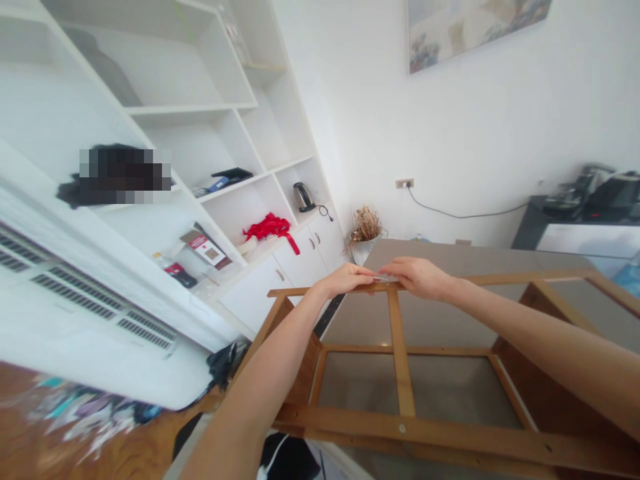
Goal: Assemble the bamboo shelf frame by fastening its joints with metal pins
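Observation:
A wooden furniture frame [400,373] made of rails and crossbars stands in front of me. Both of my arms reach over it to its far rail. My left hand [347,279] is closed on that rail, left of where the middle crossbar [399,333] joins it. From the other side, my right hand [417,277] pinches at the same joint. Between the fingertips of both hands is a thin shiny metal rod [382,279], lying near the rail's top; its exact kind is too small to tell. A bolt head [402,429] shows on the near rail.
A grey-brown table [450,257] lies under and behind the frame. White shelves [200,107] on the left hold a kettle [303,197], red cloth [270,227] and a bottle [179,272]. A plant pot [365,250] stands beyond; a dark counter [530,217] is at right.

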Available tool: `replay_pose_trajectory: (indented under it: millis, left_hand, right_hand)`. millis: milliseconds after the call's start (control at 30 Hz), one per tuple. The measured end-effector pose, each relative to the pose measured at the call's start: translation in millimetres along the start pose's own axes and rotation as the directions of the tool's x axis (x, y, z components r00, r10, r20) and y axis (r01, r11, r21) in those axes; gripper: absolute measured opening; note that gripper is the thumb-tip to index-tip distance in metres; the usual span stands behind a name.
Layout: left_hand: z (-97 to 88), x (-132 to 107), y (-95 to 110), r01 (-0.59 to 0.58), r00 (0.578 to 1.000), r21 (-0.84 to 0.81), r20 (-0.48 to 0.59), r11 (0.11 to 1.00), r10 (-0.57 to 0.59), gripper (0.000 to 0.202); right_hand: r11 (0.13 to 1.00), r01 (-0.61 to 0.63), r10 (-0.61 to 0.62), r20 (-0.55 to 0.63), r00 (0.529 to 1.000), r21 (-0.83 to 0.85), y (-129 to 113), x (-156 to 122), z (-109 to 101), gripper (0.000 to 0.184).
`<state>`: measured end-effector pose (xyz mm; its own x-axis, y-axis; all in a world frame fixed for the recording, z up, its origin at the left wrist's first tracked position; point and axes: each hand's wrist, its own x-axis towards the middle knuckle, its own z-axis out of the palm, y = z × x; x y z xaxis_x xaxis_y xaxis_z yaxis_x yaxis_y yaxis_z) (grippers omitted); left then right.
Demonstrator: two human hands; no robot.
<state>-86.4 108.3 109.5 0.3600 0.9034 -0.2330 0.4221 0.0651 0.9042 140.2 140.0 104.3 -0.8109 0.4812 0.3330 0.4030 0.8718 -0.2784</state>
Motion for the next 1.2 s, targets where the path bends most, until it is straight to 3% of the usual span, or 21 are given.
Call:
replay_pose_trajectory:
  millis: [67, 133, 267, 433, 533, 633, 767, 933, 1000, 1200]
  left_hand:
    - [-0.9, -1, 0, 0.005, 1.0, -0.025, 0.014, 1.0, -0.004, 0.037]
    - [-1.9, -3, 2, -0.002, 1.0, -0.009, -0.006, 1.0, 0.002, 0.037]
    - [-3.4, -8, 6, -0.027, 0.996, 0.028, -0.081, 0.999, 0.029, 0.035]
    - [-1.5, -10, 6, -0.039, 0.99, -0.127, -0.138, 0.991, 0.021, 0.036]
    - [0.5, -8, 2, -0.054, 0.978, -0.161, -0.206, 0.986, 0.02, 0.039]
    - [2.5, -6, -2, -0.08, 0.958, -0.176, -0.285, 0.981, 0.027, 0.039]
    - [4.7, -8, -3, -0.118, 0.944, -0.193, -0.326, 0.974, 0.05, 0.037]
    - [5.4, -10, -2, -0.155, 0.93, -0.176, -0.357, 0.972, 0.084, 0.034]
    - [6.2, -10, -1, -0.166, 0.923, -0.187, -0.375, 0.968, 0.086, 0.033]
    - [10.8, -9, 1, -0.159, 0.904, -0.335, -0.427, 0.929, 0.001, 0.035]
  right_hand:
    - [0.978, 0.188, -0.183, 0.06, 0.981, -0.094, 0, 4, -10, 0.038]
    - [0.937, 0.31, -0.288, 0.147, 0.946, -0.161, -2, 11, -20, 0.035]
    - [0.835, 0.504, -0.447, 0.262, 0.855, -0.22, -9, 26, -33, 0.033]
    - [0.693, 0.69, -0.613, 0.332, 0.717, -0.21, -8, 42, -34, 0.036]
    - [0.621, 0.763, -0.652, 0.422, 0.63, -0.18, -3, 52, -35, 0.035]
    - [0.573, 0.816, -0.724, 0.418, 0.548, -0.077, -1, 62, -36, 0.034]
    - [0.545, 0.838, -0.786, 0.355, 0.506, 0.014, 1, 76, -37, 0.031]
    - [0.422, 0.906, -0.815, 0.44, 0.377, 0.005, 9, 88, -43, 0.029]
    - [0.392, 0.92, -0.817, 0.459, 0.349, -0.002, 11, 91, -44, 0.032]
    - [0.283, 0.959, -0.891, 0.372, 0.26, 0.009, 21, 98, -38, 0.029]
